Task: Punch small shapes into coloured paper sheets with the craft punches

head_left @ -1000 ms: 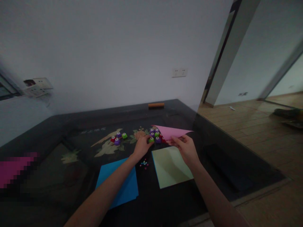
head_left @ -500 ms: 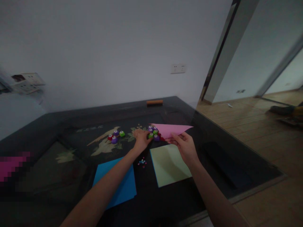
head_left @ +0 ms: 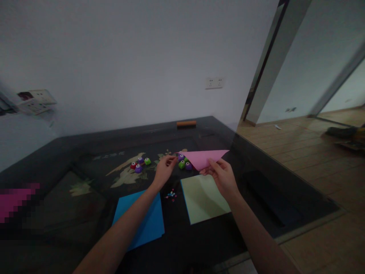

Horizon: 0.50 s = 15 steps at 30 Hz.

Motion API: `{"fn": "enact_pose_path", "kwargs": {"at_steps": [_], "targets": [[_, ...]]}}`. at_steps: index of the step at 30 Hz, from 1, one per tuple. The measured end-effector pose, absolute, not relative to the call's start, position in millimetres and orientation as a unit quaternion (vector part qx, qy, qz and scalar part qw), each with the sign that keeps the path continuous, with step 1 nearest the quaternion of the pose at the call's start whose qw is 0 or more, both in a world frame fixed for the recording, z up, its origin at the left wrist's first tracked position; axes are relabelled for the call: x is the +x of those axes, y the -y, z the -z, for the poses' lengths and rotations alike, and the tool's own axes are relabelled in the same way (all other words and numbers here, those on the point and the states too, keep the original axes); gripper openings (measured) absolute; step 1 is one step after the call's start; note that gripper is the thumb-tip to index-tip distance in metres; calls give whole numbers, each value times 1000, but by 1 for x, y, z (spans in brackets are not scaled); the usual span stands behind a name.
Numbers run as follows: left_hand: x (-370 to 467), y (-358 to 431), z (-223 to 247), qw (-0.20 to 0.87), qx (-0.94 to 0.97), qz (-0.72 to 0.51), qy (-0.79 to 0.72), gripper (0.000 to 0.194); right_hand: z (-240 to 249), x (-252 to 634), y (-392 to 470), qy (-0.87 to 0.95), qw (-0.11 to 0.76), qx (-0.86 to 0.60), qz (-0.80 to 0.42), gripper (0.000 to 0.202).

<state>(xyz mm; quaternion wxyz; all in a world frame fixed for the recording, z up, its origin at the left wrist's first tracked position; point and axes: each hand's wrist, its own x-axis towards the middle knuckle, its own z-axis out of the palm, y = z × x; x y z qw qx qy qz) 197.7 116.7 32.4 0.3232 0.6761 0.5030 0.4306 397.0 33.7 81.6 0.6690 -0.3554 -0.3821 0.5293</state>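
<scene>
My right hand (head_left: 221,171) pinches a folded piece of pink paper (head_left: 201,158), which rises to a long point on the right. Its left part overhangs a cluster of small purple and green pieces with white eye-like discs (head_left: 184,161); some of the cluster is hidden. Left of that cluster is my left hand (head_left: 166,167), fingers curled together near the paper's left tip. Whatever they hold, if anything, is hidden. Farther left sits a second group of similar red, purple and green pieces (head_left: 138,167).
Blue sheets (head_left: 145,224) lie under my left forearm. A stack of pale yellow paper (head_left: 203,201) lies before my right hand, with tiny coloured bits (head_left: 171,195) between the two. A brown roll (head_left: 186,124) rests at the back of the dark table (head_left: 94,152), by the wall.
My left hand has drawn back leftward from the cluster, and its fingers have curled in. The pink paper has shifted slightly left and now covers more of the pieces; my right hand still grips it.
</scene>
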Motion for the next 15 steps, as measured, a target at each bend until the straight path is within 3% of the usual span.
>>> {"fn": "enact_pose_path", "kwargs": {"at_steps": [4, 7, 10, 15], "targets": [[195, -108, -49, 458, 625, -425, -468, 52, -80, 397, -31, 468, 578, -369, -557, 30], [185, -101, -60, 505, 590, -434, -457, 56, -75, 397, -32, 505, 514, -397, -569, 32], [168, -94, -66, 511, 567, -448, -465, 56, -71, 396, -34, 515, 484, -423, -568, 34], [148, -79, -67, 469, 570, -465, -489, 38, -67, 395, -37, 552, 430, -448, -556, 32]]}}
